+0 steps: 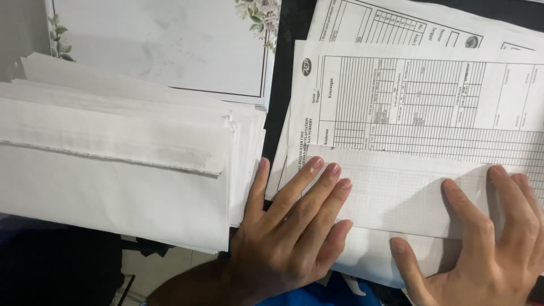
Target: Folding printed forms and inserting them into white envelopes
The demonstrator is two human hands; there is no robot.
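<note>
My left hand (289, 226) lies flat, fingers spread, pressing down the left end of a folded-over flap (396, 192) of a printed form sheet (419, 102). My right hand (487, 238) presses flat on the right end of the same flap, thumb out toward the left. The flap is the sheet's near edge, folded up so its blank back shows with the grid faintly visible through it. The sheet carries a table of lines and cells. Neither hand grips anything; both just rest on the paper.
A stack of white envelopes (113, 164) lies at the left, fanned, touching my left thumb. Behind it sits a white card with floral corners (164, 45). Another printed form (396, 25) lies under the top sheet. A dark surface strip (283, 68) shows between the piles.
</note>
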